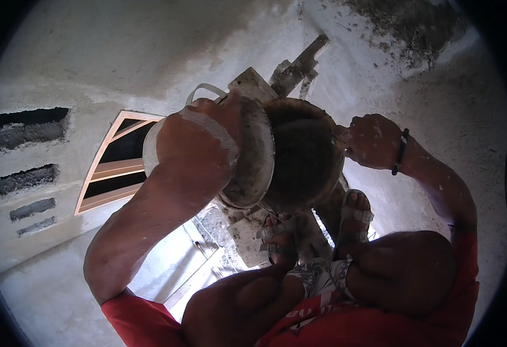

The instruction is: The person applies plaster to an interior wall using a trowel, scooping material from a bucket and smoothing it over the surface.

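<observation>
In the head view, the pale bucket [256, 165] lies tipped against the dark round tub [304, 165], both in front of the person's feet. The left hand [204, 124] is folded over the bucket's upper side, near its curved handle [206, 88], though its palm side is hidden, so how firmly it presses cannot be told; the right hand [374, 141] has its fingers bent onto the tub's right rim. The bucket looks like stiff plastic, probably light unless loaded and slick where wet or dusty; its rim or handle should give the surest hold. The tub looks sturdier and likely heavier, with its rim the natural place to grasp; its dark inside is too dim to read. Rough timber [302, 63] juts up just behind, sandals [278, 234] stand close below, and the left forearm crosses part of the bucket; a wooden frame [112, 168] shows farther left.
</observation>
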{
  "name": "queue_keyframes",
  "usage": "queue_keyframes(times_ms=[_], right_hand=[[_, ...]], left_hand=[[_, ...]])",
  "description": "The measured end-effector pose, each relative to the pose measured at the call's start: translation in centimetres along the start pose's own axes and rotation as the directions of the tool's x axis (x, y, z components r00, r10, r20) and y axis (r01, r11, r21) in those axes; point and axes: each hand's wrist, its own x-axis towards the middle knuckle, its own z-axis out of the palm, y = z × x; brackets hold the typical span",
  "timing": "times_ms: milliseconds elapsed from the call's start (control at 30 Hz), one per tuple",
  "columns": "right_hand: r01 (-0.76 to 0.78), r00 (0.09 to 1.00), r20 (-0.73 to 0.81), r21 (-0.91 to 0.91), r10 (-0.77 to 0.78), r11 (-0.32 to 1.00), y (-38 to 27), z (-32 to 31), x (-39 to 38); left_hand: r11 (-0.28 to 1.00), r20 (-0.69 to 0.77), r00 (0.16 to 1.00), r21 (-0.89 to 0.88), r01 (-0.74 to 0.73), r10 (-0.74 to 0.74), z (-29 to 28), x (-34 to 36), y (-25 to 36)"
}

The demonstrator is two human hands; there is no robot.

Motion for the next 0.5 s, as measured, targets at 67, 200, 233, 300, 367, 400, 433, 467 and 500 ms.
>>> queue_keyframes(times_ms=[67, 200, 233, 300, 367, 400, 433, 467, 500], right_hand=[[-0.054, 0.998, 0.014, 0.017, 0.054, 0.998, -0.3, -0.2, 0.0], [-0.001, 1.000, -0.021, 0.037, 0.002, 0.999, 0.2, 0.4, -0.2], [-0.005, 1.000, -0.021, 0.040, 0.006, 0.999, 0.2, 0.5, -0.2], [-0.014, 1.000, 0.011, 0.042, 0.013, 0.999, 0.4, 0.6, -0.3], [-0.026, 0.997, 0.075, 0.040, 0.023, 0.999, 0.9, 0.8, -0.2], [-0.039, 0.998, 0.059, 0.043, 0.037, 0.998, 0.7, 0.7, -0.2], [-0.058, 0.998, 0.041, 0.044, 0.056, 0.997, 0.6, 0.6, -0.4], [-0.077, 0.997, 0.024, 0.045, 0.076, 0.996, 0.6, 0.5, -0.5], [-0.080, 0.995, 0.064, 0.051, 0.077, 0.995, 0.8, 0.4, -0.6]], left_hand=[[0.998, 0.001, 0.999, 0.048, -0.049, 0.049, 0.7, 0.4, 0.2], [0.994, 0.056, 0.997, 0.090, -0.061, 0.057, 0.7, 1.0, 1.2], [0.996, 0.063, 0.997, 0.065, -0.054, 0.050, 0.5, 1.1, 1.3], [0.999, 0.078, 0.996, 0.016, -0.041, 0.039, 0.1, 1.1, 1.5], [0.999, 0.031, 0.999, 0.004, -0.032, 0.032, 0.4, 1.0, 1.1], [1.000, 0.011, 1.000, -0.004, -0.019, 0.019, 0.7, 0.6, 0.6], [1.000, -0.009, 1.000, -0.021, -0.022, 0.022, 0.8, 0.4, -0.1], [0.999, -0.030, 0.999, -0.039, -0.026, 0.025, 0.9, 0.0, -1.0], [0.998, -0.053, 0.998, -0.056, -0.032, 0.029, 0.9, -0.4, -2.1]])
